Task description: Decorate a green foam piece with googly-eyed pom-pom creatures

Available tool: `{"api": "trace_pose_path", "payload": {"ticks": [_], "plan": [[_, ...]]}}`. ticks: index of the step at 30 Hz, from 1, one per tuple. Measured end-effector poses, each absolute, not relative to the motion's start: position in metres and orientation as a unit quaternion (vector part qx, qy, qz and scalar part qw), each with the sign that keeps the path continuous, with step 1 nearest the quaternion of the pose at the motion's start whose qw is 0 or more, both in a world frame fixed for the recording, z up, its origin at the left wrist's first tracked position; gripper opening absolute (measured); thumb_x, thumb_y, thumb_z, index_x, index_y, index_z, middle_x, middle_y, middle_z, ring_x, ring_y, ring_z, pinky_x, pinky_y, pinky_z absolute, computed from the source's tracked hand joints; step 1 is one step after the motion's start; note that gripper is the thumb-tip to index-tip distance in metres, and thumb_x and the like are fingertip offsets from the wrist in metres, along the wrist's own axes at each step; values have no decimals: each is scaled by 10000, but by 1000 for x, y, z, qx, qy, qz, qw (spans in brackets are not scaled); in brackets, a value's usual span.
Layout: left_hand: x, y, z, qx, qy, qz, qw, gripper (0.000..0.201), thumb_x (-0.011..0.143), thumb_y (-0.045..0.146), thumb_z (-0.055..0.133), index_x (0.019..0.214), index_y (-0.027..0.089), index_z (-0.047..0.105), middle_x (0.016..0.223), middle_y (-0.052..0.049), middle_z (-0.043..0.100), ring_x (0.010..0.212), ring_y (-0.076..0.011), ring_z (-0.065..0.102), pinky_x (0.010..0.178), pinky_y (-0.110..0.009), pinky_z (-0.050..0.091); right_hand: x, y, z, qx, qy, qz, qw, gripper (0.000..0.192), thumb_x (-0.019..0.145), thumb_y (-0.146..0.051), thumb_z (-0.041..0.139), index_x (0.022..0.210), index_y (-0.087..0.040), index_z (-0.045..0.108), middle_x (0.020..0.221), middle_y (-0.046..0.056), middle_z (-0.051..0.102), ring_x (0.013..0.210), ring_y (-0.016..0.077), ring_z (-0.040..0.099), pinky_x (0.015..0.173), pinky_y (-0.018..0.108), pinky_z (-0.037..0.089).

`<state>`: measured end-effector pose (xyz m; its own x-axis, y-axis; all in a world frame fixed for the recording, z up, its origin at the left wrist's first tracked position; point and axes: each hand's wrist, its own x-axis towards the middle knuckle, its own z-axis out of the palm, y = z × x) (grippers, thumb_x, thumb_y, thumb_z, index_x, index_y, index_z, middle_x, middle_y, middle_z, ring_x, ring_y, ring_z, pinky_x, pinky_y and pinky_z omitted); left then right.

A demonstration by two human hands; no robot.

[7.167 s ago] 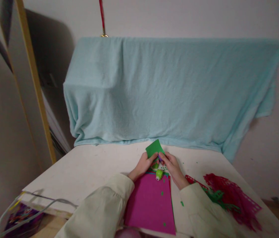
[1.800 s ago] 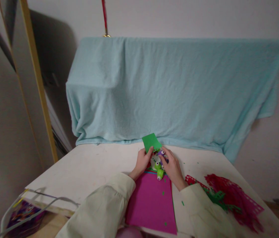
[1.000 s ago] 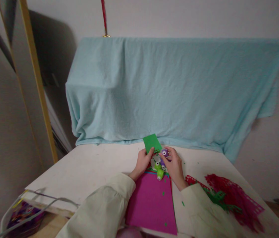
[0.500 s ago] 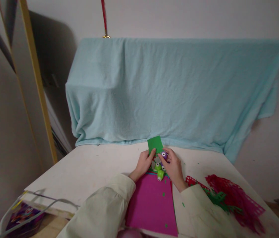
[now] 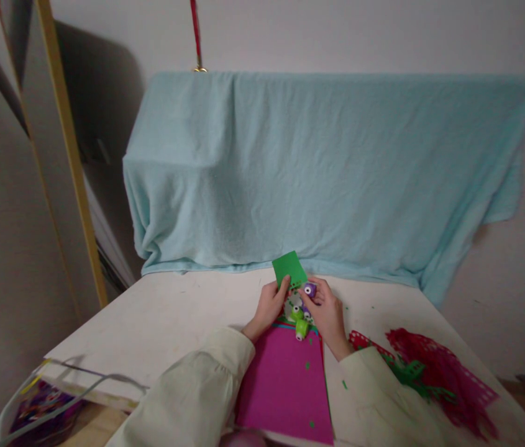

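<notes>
White and scuffed, the desk (image 5: 173, 316) ran from the near edge to a pale wall. Nearest lay a magenta sheet (image 5: 283, 385) dotted with small green bits, with pale sleeves at either side of it. To its right sat a heap of punched red and green paper scraps (image 5: 434, 372); at the desk's near left corner hung a clear bag (image 5: 33, 403). Past the magenta sheet a lime-green punch (image 5: 301, 329) rested on the desk between the wrists. Just beyond, the left hand (image 5: 269, 305) pinched the lower edge of a green paper square (image 5: 289, 269), tilted up off the desk. The right hand (image 5: 327, 311) was closed around a small purple punch (image 5: 309, 289), held against that square's right lower edge. Behind everything a light blue cloth (image 5: 327, 167) draped over something bulky against the wall.
</notes>
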<state>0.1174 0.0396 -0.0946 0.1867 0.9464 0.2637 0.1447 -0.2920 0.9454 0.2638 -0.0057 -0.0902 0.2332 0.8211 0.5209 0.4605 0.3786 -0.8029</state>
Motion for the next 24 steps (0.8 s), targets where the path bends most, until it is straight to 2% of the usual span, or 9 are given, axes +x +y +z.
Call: {"api": "trace_pose_path", "payload": {"ticks": [4, 10, 14, 24], "plan": [[117, 40, -96, 635, 421, 474, 440, 608, 854, 656, 370, 596, 137, 553, 423, 29, 440, 417, -84, 387, 433, -196, 262, 263, -6, -91, -541, -610, 139, 562, 347, 824, -447, 613, 1066, -199, 584, 868, 70, 696, 709, 204, 680, 666, 320, 565], [118, 42, -97, 634, 412, 470, 455, 587, 836, 659, 411, 596, 140, 542, 419, 35, 446, 394, -74, 382, 422, -191, 263, 263, -7, -88, -534, -605, 153, 570, 411, 831, -423, 605, 1171, -201, 537, 905, 85, 691, 708, 204, 682, 630, 303, 566], [119, 43, -97, 627, 416, 480, 451, 559, 809, 647, 471, 617, 131, 562, 421, 36, 447, 406, -78, 389, 417, -188, 263, 264, -8, -88, -537, -607, 147, 567, 389, 839, -403, 598, 1170, -208, 536, 913, 82, 683, 708, 198, 677, 637, 298, 563], [115, 39, -92, 633, 390, 495, 449, 433, 821, 518, 536, 817, 105, 667, 634, -20, 613, 502, -102, 461, 463, -198, 322, 264, -6, -91, -553, -608, 136, 554, 378, 842, -404, 588, 1158, -202, 537, 862, 63, 670, 680, 183, 659, 637, 278, 546]]}}
